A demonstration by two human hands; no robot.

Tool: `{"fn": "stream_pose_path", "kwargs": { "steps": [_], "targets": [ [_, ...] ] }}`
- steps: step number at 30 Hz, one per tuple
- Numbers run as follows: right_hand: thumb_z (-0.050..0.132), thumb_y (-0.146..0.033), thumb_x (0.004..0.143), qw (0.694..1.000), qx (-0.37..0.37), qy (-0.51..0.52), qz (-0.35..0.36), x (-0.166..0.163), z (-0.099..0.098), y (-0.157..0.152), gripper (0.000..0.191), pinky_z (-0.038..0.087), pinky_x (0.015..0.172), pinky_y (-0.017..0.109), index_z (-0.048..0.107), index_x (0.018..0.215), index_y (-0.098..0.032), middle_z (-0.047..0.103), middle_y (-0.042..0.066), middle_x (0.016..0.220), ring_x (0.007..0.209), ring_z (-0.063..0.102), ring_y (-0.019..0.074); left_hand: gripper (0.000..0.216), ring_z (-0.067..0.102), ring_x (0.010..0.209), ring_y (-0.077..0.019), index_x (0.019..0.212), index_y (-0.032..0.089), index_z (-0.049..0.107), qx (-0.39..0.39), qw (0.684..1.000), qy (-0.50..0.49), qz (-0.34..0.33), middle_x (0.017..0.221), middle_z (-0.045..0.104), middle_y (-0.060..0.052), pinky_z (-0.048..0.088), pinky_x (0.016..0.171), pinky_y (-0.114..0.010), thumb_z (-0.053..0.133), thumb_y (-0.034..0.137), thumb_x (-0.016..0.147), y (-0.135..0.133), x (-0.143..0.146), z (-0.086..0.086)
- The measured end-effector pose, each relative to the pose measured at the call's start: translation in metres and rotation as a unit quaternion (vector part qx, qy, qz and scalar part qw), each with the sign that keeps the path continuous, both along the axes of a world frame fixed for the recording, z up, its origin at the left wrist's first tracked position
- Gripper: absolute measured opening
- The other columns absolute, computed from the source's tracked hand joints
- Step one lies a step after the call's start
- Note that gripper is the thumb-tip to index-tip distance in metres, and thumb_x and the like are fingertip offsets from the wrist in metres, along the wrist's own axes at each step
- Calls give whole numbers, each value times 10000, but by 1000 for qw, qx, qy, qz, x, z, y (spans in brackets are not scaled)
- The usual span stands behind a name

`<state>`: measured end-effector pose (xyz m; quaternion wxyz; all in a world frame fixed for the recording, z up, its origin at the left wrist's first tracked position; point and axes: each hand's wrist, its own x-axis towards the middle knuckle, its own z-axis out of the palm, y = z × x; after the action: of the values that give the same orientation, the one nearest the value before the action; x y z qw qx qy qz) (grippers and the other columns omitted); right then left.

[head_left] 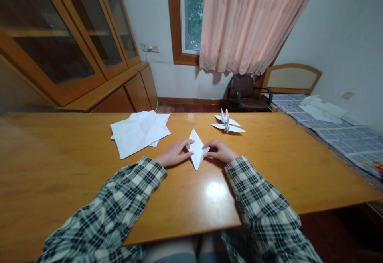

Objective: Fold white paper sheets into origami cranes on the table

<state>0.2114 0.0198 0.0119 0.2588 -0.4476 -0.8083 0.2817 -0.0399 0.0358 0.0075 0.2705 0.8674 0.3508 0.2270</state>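
Folded paper (196, 149): diamond-shaped, lying flat mid-table (60, 167), pinned between both hands.
Left hand (175, 154): fingers stretched, tips pressing the left corner, likely to steady it.
Right hand (219, 151): loosely curled, tips on the right flap, not clamped.
Paper crane (227, 123), loose sheets (139, 132): set aside beyond.

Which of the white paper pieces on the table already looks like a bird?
The paper crane beyond the right hand, wings spread. The folded diamond between it and the left hand is just a pointed shape; the creased sheets lie open.
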Motion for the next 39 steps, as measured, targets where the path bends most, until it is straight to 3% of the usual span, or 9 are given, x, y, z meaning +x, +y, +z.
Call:
{"fn": "stream_pose_path", "kwargs": {
  "steps": [6,13,27,39],
  "targets": [
    [721,-315,696,1000,-16,-1,8,3,1,1,301,426,805,313,685,959,-173,629,62,885,831,562,176,405,503,1130,-234,1109,203,508,-36,999,-17,-14,1265,525,-94,377,969,-386,521,482,816,0,-1,4],
    [719,-309,696,999,-33,17,21,7,0,2,332,429,825,318,680,994,-168,617,69,904,851,566,178,438,461,1186,-232,1134,219,473,-69,996,-21,-51,1324,478,-74,361,986,-373,570,466,786,4,-6,6],
    [700,-306,707,995,-75,58,27,11,2,2,327,429,845,332,683,1006,-175,622,71,931,874,569,179,368,435,1209,-238,1013,226,523,-77,993,24,-82,1364,443,-62,342,987,-374,633,433,730,6,-14,17],
    [649,-232,742,996,-73,55,22,13,-2,3,288,436,814,317,684,1017,-153,619,78,916,845,569,172,366,408,1240,-230,1019,230,563,-86,991,24,-96,1372,432,-69,313,1018,-371,650,426,723,11,-16,14]
  ]
}}
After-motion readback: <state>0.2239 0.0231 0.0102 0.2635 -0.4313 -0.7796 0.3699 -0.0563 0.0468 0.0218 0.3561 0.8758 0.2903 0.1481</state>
